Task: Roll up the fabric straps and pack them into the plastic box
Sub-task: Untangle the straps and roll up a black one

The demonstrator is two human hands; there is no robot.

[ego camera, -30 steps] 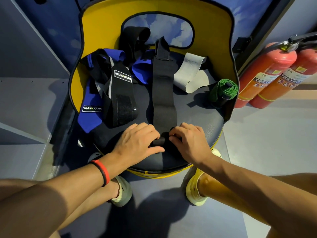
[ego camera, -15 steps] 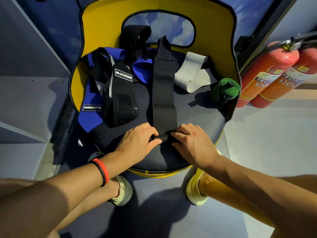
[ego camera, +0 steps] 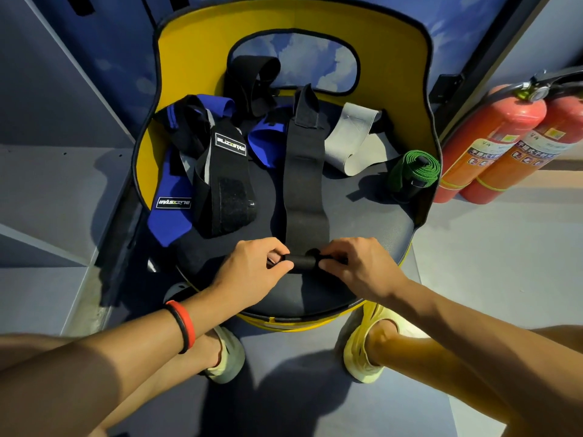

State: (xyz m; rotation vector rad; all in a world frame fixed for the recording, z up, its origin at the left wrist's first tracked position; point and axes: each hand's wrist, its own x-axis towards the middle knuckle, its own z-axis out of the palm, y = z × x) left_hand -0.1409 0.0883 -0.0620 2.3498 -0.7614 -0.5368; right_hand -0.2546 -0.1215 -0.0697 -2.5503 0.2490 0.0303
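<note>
I am at the rolling step, working on the long black strap (ego camera: pixel 303 184) that lies flat down the middle of the chair seat (ego camera: pixel 375 222), its far end reaching up toward the yellow backrest (ego camera: pixel 195 42). The near end is already turned into a small tight roll (ego camera: pixel 303 263), and I hold it from both sides: my left hand (ego camera: pixel 252 272) pinches the left end of the roll, my right hand (ego camera: pixel 356 266) pinches the right end, fingers of both clamped on the fabric, thumbs underneath or in front.

Only the first few turns look done; most of the strap is still flat. I judge the next move calls for pushing the roll away from me along the strap, keeping both ends level so it does not cone to one side, and keeping it tight so the soft fabric does not spring loose.

One green strap (ego camera: pixel 415 168) stands already rolled at the right edge of the seat. The others wait unrolled: a blue strap (ego camera: pixel 170 222) and a black strap with a white label (ego camera: pixel 230 171) on the left, a grey strap (ego camera: pixel 350 143) behind on the right. I see no plastic box anywhere in view, so packing is some way off. Two red fire extinguishers (ego camera: pixel 504 137) stand on the floor to the right.
</note>
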